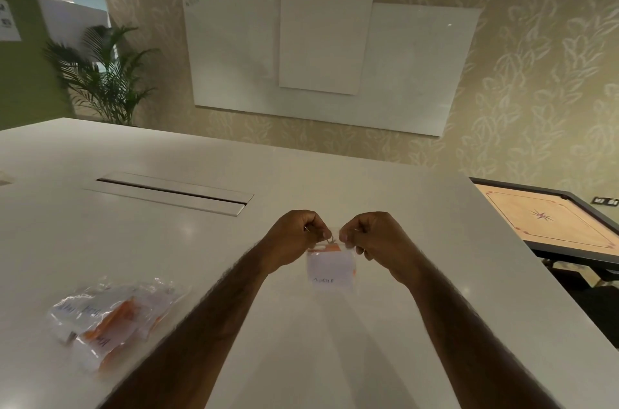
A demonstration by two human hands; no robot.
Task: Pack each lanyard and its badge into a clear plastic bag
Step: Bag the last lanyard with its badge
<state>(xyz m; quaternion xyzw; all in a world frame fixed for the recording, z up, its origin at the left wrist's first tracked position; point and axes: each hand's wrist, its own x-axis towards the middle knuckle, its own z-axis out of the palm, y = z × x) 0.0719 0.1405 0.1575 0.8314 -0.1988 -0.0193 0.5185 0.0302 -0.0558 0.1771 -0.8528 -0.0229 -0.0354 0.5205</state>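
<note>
While packed bags [110, 318] lie heaped at the table's [234, 174] left, the left hand [294, 237] pinches one top corner of a clear bag [331, 288] and the right hand [375, 237] pinches the other, holding it above the table at centre. Inside are a white badge [330, 266], handwriting along its lower edge, and an orange lanyard [330, 247] across its top. The bag hangs upright, mouth upward, its top edge running left to right.

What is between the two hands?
In the head view, the top edge of the clear bag, which the left hand and the right hand pinch; an orange lanyard and its clip show there.
</note>
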